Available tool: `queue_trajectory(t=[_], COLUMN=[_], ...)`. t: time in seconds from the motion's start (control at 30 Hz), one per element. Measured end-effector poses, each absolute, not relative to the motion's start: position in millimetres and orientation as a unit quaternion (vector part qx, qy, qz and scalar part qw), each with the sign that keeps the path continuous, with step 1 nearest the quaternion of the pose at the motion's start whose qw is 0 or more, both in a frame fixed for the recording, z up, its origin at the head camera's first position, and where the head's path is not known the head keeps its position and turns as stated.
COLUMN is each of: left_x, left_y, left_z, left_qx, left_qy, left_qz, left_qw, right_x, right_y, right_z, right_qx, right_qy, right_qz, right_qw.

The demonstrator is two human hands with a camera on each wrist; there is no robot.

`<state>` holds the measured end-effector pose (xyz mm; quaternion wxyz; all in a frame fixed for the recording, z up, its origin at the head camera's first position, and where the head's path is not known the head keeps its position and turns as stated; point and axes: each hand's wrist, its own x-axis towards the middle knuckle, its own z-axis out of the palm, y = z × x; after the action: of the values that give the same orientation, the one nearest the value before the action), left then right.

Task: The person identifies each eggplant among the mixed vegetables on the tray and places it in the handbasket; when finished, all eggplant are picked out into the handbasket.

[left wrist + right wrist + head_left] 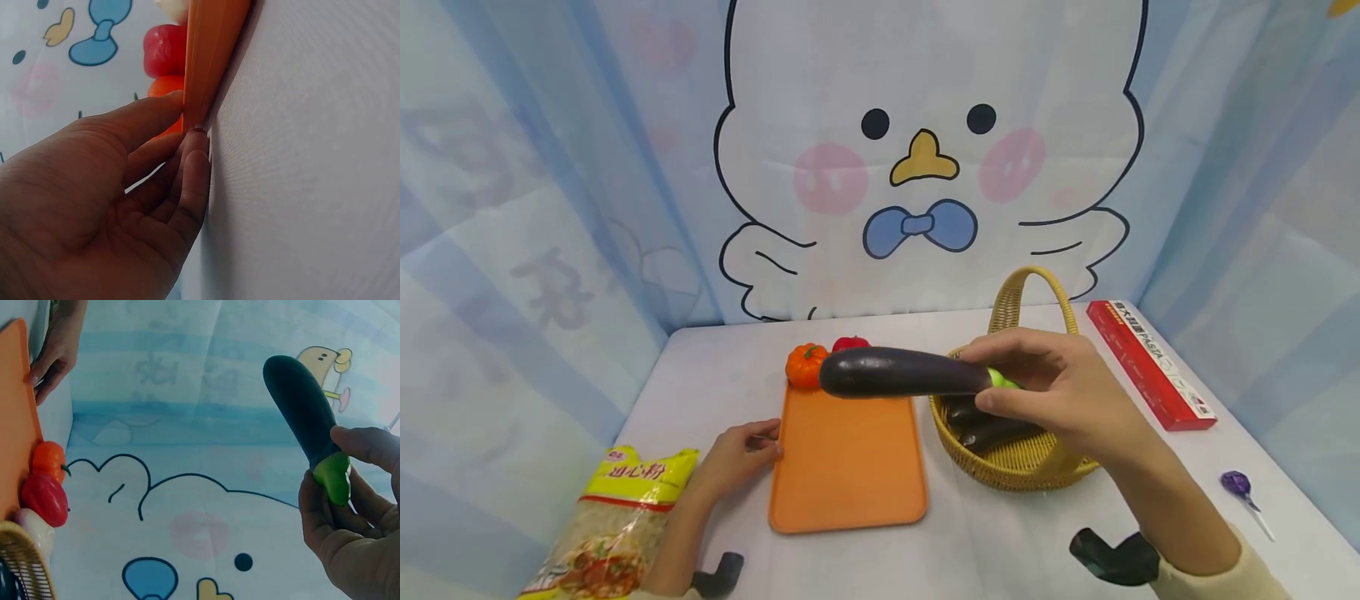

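Note:
My right hand holds a dark purple eggplant by its green stem end, raised above the table. The right wrist view shows thumb and fingers pinching the green cap of the eggplant. Below that hand stands a yellow wicker basket with dark eggplants inside, partly hidden by the hand. My left hand is at the left edge of an orange tray. In the left wrist view, the left hand pinches the rim of the tray between thumb and fingers.
Behind the tray lie an orange pumpkin-like pepper, a red pepper and a whitish onion-like bulb. A yellow-topped pasta bag lies at left. A red pasta box and a purple lollipop are at right.

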<state>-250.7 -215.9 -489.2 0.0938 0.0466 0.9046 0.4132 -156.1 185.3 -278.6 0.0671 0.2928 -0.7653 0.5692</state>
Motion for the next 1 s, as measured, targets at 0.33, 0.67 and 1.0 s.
queue_trajectory(t=[0.33, 0.67, 1.0], left_x=[-251.1, -250.6, -251.0], left_y=[-214.6, -216.7, -216.4], left_z=[-488.6, -487.8, -489.8], left_qx=[0.049, 0.054, 0.052], left_qy=[0.903, 0.905, 0.903], left_qz=[0.416, 0.411, 0.416], left_qw=[0.093, 0.092, 0.095], right_x=[-147.9, -135.8, -142.6], right_y=[236.8, 297.7, 373.1], right_z=[-267.7, -257.5, -258.1], right_qx=[0.311, 0.199, 0.134], right_qy=[-0.723, -0.785, -0.845], right_qz=[0.606, 0.560, 0.446], right_qw=[0.109, 0.178, 0.263])
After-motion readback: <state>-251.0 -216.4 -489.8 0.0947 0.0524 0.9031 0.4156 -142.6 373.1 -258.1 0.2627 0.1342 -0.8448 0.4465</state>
